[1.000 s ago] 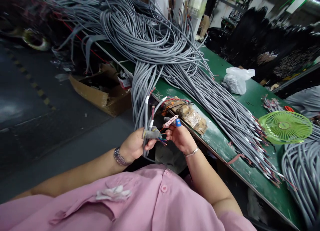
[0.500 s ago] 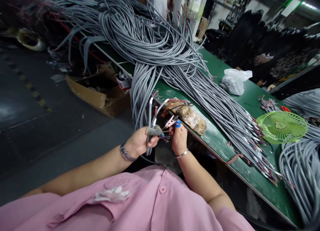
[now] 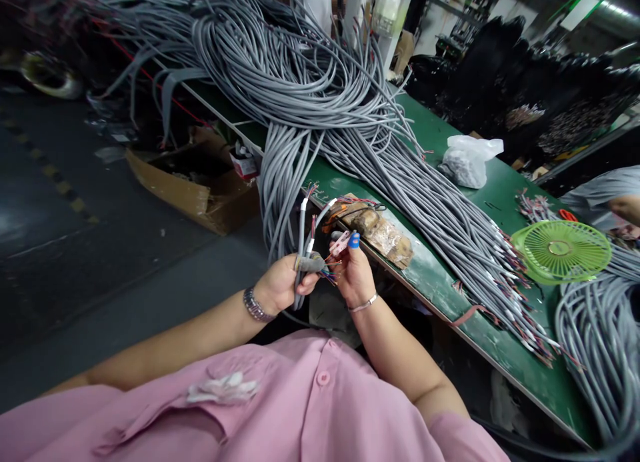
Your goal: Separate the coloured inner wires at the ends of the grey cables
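My left hand point(image 3: 281, 286) is closed around a few grey cables point(image 3: 302, 227), with a grey cover over its thumb. Thin coloured wires point(image 3: 328, 275) fan out from a cable end beside that thumb, toward the other hand. My right hand point(image 3: 356, 277), with a blue cover on its thumb, pinches a small pale pink tool point(image 3: 340, 243) right at these wires. Its kind is too small to make out. Two more cable ends with white bands stand up above my left hand, their wires bare.
A large heap of grey cables point(image 3: 280, 82) lies across the green table point(image 3: 510, 342). Along the near edge sits a taped brown block point(image 3: 385, 232). A green fan point(image 3: 560, 252), a white plastic bag point(image 3: 470, 161) and a person's arm point(image 3: 625, 209) are farther right; a cardboard box point(image 3: 200, 195) stands left.
My right hand has turned slightly and shifted a little left, and the pale pink tool in it now looks narrower. My left hand keeps its hold on the cables.
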Motion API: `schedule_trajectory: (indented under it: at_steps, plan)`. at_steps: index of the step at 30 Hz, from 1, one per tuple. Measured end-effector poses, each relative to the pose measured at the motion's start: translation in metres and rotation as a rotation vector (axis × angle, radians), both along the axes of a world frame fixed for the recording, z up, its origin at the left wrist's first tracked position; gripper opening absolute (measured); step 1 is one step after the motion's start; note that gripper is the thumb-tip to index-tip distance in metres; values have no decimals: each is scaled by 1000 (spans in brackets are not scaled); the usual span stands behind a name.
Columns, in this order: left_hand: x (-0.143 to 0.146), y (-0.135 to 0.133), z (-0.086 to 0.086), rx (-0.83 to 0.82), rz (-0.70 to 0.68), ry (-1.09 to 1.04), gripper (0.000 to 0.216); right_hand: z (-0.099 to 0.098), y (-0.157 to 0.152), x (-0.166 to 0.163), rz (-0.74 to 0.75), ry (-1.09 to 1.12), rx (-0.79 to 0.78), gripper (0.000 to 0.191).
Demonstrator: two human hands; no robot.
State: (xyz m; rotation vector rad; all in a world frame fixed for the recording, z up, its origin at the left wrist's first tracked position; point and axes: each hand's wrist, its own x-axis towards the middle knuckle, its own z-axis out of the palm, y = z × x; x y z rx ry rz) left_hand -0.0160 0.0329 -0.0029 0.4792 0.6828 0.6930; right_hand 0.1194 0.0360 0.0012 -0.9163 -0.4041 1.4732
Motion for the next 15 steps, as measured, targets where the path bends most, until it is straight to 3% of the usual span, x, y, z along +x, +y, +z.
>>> schedule_trajectory:
  at_steps: [5, 11, 15]
  plan:
    - [0, -3, 2, 5, 11, 14, 11, -2, -2, 4, 93, 9, -58, 52]
    - [-2, -17, 5, 79, 56, 87, 16, -7, -7, 15, 245, 64, -21, 61]
    - [-2, -29, 7, 136, 165, 129, 20, -3, -10, 16, 269, 51, 2, 51]
